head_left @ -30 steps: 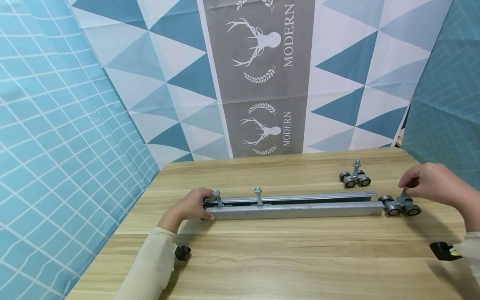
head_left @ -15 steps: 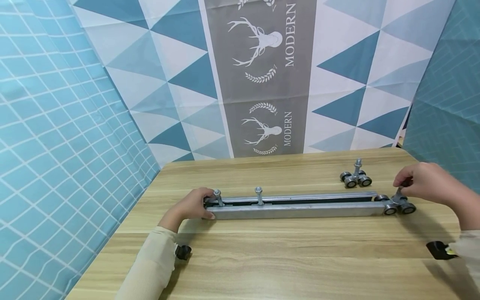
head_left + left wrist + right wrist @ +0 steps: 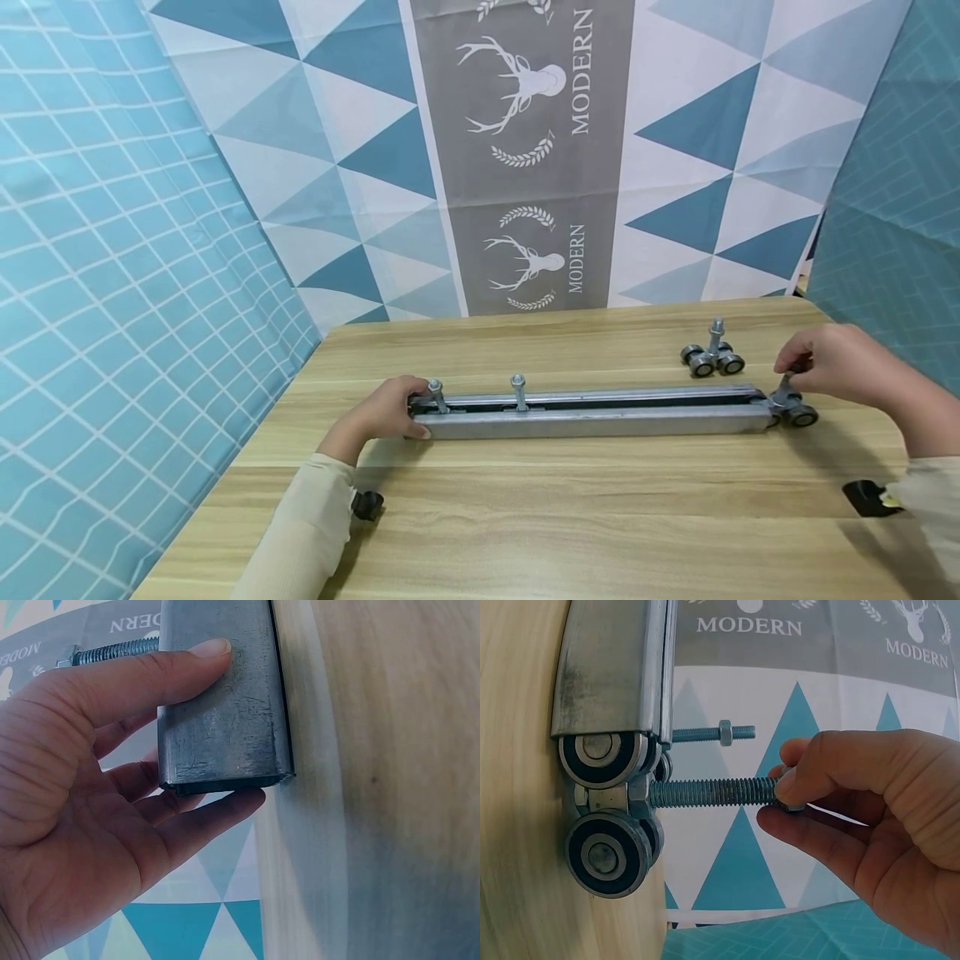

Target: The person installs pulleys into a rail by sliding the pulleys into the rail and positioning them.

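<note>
The workspace is bounded by a light-blue sheet with a white grid [image 3: 112, 250] at 9 o'clock and a white, blue and grey cloth printed with triangles and stag heads [image 3: 675, 150] at 12 o'clock, the far side being taken as 12. A teal herringbone-printed sheet [image 3: 892, 208] is hung towards 2 o'clock. On the pale wood-grain tabletop [image 3: 525, 508], a long grey steel channel [image 3: 588, 425] is laid along the line from 9 to 3 o'clock. From its slotted top, 2 threaded steel bolts [image 3: 519, 396] are seen standing in the 9 o'clock half.

The channel's 9 o'clock end is gripped by the left hand [image 3: 382, 408], the thumb being pressed to the near wall. At the 3 o'clock end, a grey metal roller trolley with black-ringed wheels [image 3: 798, 412] is held by the right hand [image 3: 843, 362], the tip of its threaded stem being pinched between thumb and fingers. Its leading wheels are partly covered by the channel mouth; the trailing wheels are left outside. At 2 o'clock from the channel's middle, a second 4-wheeled metal trolley [image 3: 712, 357] is stood, stem upright, on the tabletop.
</note>
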`<state>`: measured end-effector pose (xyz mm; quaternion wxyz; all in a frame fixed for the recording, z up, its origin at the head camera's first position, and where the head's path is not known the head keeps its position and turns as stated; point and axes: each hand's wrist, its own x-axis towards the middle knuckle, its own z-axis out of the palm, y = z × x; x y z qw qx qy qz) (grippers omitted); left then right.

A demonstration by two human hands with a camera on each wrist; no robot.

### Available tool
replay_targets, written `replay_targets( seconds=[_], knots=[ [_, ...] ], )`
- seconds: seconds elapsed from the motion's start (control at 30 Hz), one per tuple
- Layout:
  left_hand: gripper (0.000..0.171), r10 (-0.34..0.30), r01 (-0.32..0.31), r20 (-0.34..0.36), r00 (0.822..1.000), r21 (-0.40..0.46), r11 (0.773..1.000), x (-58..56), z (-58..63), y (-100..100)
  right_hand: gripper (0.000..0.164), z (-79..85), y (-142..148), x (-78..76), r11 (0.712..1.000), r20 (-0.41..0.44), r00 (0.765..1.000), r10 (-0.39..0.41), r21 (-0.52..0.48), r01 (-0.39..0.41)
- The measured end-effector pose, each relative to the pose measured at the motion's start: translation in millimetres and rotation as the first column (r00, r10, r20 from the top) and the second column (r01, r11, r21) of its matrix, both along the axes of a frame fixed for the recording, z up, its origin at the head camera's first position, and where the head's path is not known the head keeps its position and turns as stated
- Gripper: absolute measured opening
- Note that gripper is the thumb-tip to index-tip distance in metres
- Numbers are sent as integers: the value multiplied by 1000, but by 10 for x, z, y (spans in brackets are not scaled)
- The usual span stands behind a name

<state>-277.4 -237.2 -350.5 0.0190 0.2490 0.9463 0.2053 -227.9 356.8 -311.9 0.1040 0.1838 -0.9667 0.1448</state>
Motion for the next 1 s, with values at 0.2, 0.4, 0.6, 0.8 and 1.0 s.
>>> replay_targets(
  seconds=[0.2,0.4,0.6,0.8,1.0],
  knots=[
    [49,5,-5,-2,1000,0,1000,11,1,9,14,-2,-59,-9,999,-14,999,32,-14,-32],
    [52,11,-11,-3,1000,1,1000,16,-3,10,17,0,-135,-15,999,-39,998,52,-1,-52],
    [51,14,-14,-1,1000,2,1000,20,-5,7,18,5,-198,-9,997,-65,996,67,34,-65],
    [51,13,-13,2,1000,8,1000,19,-8,3,18,-1,-249,-30,997,-32,996,82,1,-82],
    [46,-10,10,-10,1000,11,1000,12,-12,-2,17,2,-310,-32,997,-23,996,82,0,-82]
  ],
)
